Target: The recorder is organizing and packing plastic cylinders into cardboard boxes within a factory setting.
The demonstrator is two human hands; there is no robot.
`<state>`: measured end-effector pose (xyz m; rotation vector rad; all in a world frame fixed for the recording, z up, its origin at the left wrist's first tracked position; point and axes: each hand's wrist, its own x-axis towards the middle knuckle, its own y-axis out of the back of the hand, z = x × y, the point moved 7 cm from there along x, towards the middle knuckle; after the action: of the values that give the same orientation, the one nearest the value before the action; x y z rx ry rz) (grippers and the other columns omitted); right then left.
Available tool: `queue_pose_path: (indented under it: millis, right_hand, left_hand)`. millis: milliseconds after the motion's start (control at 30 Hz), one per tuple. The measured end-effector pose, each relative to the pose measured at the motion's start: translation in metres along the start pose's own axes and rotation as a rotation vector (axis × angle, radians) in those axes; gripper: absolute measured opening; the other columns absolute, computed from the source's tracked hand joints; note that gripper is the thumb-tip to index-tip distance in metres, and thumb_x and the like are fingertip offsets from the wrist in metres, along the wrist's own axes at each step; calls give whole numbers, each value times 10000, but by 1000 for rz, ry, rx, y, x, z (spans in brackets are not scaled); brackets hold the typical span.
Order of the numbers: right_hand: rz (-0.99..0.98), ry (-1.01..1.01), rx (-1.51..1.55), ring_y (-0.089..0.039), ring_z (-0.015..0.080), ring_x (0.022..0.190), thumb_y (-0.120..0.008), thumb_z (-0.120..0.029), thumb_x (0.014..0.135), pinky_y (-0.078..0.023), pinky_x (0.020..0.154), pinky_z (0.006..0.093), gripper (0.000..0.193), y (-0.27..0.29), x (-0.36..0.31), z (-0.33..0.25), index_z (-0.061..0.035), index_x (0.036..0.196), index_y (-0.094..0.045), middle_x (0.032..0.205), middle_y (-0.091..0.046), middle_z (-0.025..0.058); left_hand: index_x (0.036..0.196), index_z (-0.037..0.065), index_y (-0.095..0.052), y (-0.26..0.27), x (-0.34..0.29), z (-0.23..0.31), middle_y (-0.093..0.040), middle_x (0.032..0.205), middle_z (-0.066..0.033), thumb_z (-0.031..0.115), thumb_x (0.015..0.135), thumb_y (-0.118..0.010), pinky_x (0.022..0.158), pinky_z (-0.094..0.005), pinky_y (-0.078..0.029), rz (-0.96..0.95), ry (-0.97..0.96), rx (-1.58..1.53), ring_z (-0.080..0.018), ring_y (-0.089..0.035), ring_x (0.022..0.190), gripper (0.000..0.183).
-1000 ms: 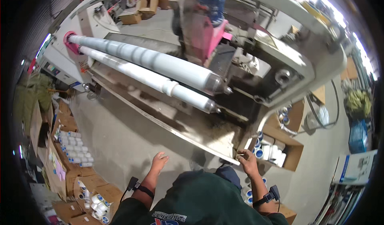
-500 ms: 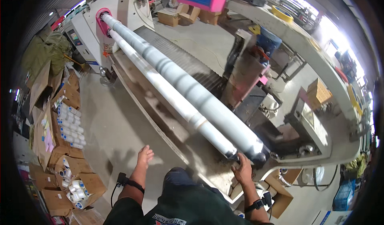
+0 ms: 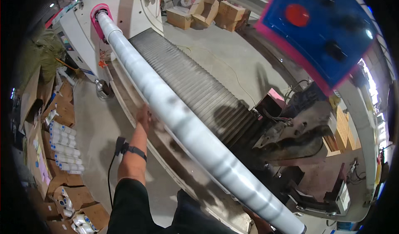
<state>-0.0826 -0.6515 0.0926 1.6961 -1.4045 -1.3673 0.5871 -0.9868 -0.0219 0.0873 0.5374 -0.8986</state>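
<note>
A long white roll (image 3: 183,121) slants across the machine from the far left to the near right. Along its near lower side, only a thin edge of the second, slimmer roll (image 3: 212,176) shows. My left hand (image 3: 144,116) is beside the roll's near side, about a third of the way from its far end; its fingers are blurred and partly hidden. At the near end, most of my right hand (image 3: 257,220) is hidden under the roll, and its grip does not show.
A blue control box (image 3: 307,30) with a pink edge and red button hangs at the upper right. Behind the roll lies a ribbed grey cover (image 3: 183,74). Cardboard boxes (image 3: 205,10) stand at the back; white rolls (image 3: 65,148) and open cartons line the left.
The larger roll now covers most of the slimmer one. My left hand has moved forward to the roll. My right hand has gone beneath the near end. The control box appears larger and farther right.
</note>
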Motion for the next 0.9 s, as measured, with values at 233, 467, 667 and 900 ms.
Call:
queue_pose_path:
  millis: [233, 467, 667, 900]
  right_hand:
    - [7, -167, -98, -527, 390, 1047, -644, -248, 756, -428, 888, 474, 563, -1, 1, 7, -66, 1268, -498, 1111, -559, 206]
    - [51, -65, -68, -508, 374, 1051, -546, -167, 787, -428, 856, 455, 503, 25, 4, -12, -83, 1278, -476, 1122, -532, 164]
    - [-43, -130, 55, -498, 354, 1143, -560, -343, 828, -399, 953, 449, 527, 34, -8, 19, -112, 1294, -473, 1199, -537, 166]
    - [132, 122, -8, -460, 261, 1220, -634, -275, 821, -335, 1051, 381, 477, -33, -107, 200, -60, 1239, -557, 1305, -517, 138]
  left_hand:
    - [1235, 56, -541, -30, 101, 13, -620, 1011, -92, 495, 913, -511, 821, -388, -502, -201, -63, -64, -224, -606, 920, 545]
    - [1247, 56, -533, -8, 79, 44, -612, 1049, -98, 487, 911, -505, 831, -400, -508, -265, -60, -189, -237, -605, 942, 547]
    - [1257, 57, -527, -43, -31, 16, -605, 1082, -104, 480, 909, -500, 840, -410, -514, -206, -28, -151, -249, -603, 961, 549]
    - [1269, 57, -519, -132, -184, -88, -597, 1121, -110, 472, 906, -494, 849, -422, -520, -334, 88, -86, -262, -602, 983, 552]
